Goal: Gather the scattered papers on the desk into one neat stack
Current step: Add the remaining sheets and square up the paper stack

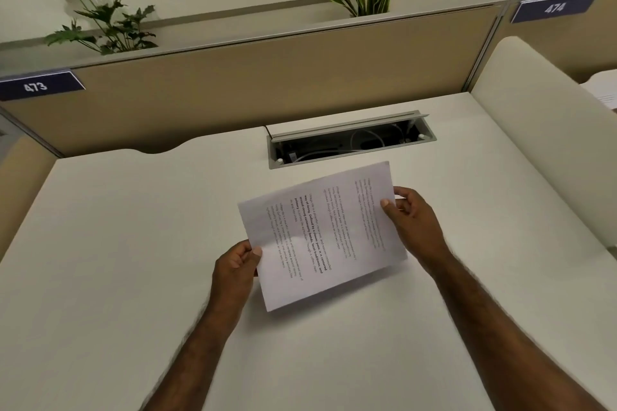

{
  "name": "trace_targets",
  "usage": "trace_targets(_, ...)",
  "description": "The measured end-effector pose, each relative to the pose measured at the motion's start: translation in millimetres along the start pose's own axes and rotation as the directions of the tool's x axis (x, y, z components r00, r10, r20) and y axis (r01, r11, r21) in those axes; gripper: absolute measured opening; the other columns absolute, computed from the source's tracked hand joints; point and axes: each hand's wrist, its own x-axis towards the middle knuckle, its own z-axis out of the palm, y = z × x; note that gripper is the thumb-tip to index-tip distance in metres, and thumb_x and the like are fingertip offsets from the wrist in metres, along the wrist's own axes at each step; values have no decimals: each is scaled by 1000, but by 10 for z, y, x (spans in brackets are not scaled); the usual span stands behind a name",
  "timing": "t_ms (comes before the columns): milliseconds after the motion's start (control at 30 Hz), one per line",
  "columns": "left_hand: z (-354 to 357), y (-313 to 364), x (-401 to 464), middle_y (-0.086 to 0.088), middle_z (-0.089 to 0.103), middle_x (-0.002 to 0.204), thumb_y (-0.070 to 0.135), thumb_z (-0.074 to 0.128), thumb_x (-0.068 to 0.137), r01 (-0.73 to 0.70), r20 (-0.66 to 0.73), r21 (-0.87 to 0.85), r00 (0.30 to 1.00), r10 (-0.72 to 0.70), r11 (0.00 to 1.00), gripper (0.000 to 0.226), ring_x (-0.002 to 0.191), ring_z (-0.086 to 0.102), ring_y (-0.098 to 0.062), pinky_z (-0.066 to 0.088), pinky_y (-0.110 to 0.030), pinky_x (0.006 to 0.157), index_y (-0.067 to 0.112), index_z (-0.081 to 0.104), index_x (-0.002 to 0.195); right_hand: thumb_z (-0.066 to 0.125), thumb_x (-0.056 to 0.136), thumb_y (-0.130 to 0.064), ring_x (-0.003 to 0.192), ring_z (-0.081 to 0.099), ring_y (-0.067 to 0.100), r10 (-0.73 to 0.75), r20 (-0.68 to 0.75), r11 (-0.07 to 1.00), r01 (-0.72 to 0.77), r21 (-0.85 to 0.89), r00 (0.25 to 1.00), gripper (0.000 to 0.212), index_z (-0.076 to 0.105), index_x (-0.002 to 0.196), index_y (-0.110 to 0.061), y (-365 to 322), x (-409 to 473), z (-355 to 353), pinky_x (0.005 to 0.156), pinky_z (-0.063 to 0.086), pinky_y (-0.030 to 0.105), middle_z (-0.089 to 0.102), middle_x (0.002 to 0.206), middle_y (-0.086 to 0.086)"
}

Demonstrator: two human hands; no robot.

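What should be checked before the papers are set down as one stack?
1. Left hand grip on the papers: ok, thumb on the near-left edge.
2. Right hand grip: ok, thumb on the right edge.
3. Sheet edges aligned: cannot tell, only the top sheet shows.
4. Loose papers left on the desk: ok, none in view.
5. Landing spot clear of the open cable tray: ok, bare desk lies below the papers.
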Motion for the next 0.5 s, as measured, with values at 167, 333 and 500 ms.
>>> trace_targets(167,-109,-49,-62,-8,81,109,10,57,105,83,-25,-199,996,-89,976,21,99,75,-29,60,-43,91,18,75,110,68,97,-61,130,61,19,106,-234,991,-84,104,966,64,54,146,-22,48,-202,215,106,52,39,64,143,-2)
trace_targets(333,-235,-155,-15,-6,82,106,8,60,103,140,-103,-381,976,-192,914,18,101,75,-28,60,-39,89,14,75,110,75,87,-66,114,72,22,333,-201,878,-225,422,921,72,56,140,-22,-1,-583,663,103,60,50,71,126,0)
trace_targets(500,-289,-256,42,2,84,91,5,60,102,143,-219,-576,922,-321,805,18,93,76,-22,63,-24,68,14,75,101,86,79,-64,98,82,16,285,65,811,-277,515,956,81,52,141,-25,-245,-933,1318,76,69,41,80,110,-1)
